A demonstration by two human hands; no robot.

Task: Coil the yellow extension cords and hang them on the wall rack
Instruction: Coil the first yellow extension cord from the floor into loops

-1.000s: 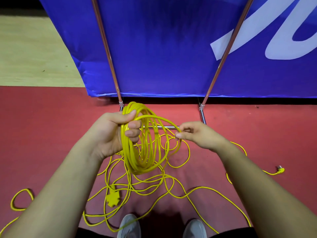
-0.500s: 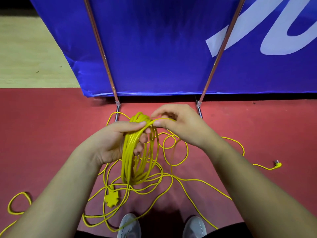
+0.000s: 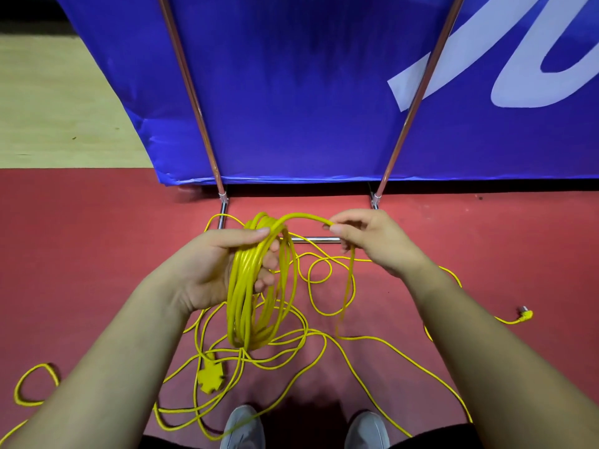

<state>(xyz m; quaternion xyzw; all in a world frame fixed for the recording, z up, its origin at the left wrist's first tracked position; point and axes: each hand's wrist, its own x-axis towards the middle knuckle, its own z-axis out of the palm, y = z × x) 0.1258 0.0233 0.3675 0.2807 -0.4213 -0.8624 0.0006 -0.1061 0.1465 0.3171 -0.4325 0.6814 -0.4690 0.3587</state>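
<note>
My left hand (image 3: 214,270) grips the top of a coil of yellow extension cord (image 3: 249,306), which hangs down in several loops. My right hand (image 3: 372,241) pinches a loose strand of the same cord to the right of the coil; the strand arches from the coil to my fingers and drops to the floor. More cord (image 3: 324,345) lies tangled on the red floor below. A yellow socket block (image 3: 210,379) rests on the floor under the coil. A yellow plug (image 3: 525,315) lies at the far right.
A blue banner (image 3: 308,92) on a metal frame (image 3: 223,202) stands straight ahead, its base bar (image 3: 317,239) on the red floor. My two grey shoes (image 3: 243,429) show at the bottom edge. A loop of cord (image 3: 32,384) trails off at the lower left.
My right hand brought a strand to the coil in my left hand, then moved back out to the right holding a new length of cord. The coil has gained a loop.
</note>
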